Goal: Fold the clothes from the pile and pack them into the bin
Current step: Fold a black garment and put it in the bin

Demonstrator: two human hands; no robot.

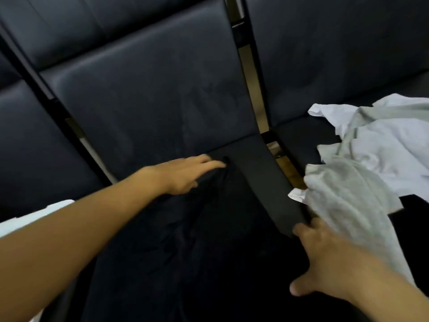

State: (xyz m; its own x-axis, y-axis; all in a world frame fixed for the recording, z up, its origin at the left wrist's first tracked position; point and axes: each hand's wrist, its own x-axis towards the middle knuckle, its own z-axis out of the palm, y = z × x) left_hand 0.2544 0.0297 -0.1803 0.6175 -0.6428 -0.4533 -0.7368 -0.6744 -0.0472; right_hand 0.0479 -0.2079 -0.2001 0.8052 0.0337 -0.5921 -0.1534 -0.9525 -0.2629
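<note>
A black garment [197,247] lay spread across the dark padded seat [260,159] of a row of black leather chairs, its cloth hard to tell from the upholstery beneath it. The person's left hand [185,173] reached forward over the garment's far edge, fingers straight and laid flat on the fabric near a small bunched fold at the back of the seat. The right hand [325,259] rested near the seat's right edge, fingers spread and extended, touching the dark cloth; the blur made it impossible to tell whether any fabric was pinched beneath them.

Just to the right, a pile of clothes [376,147] sprawled over the neighbouring seat, white pieces mixed with a pale grey-green one. A grey-green garment [348,205] from that pile draped toward the right hand and lay close beside it.

The tall seat back [151,89] rose behind the black garment, flanked by dark metal frame bars [249,73]. At the lower left edge, a white object [34,217] showed only in part, too cropped to identify.
</note>
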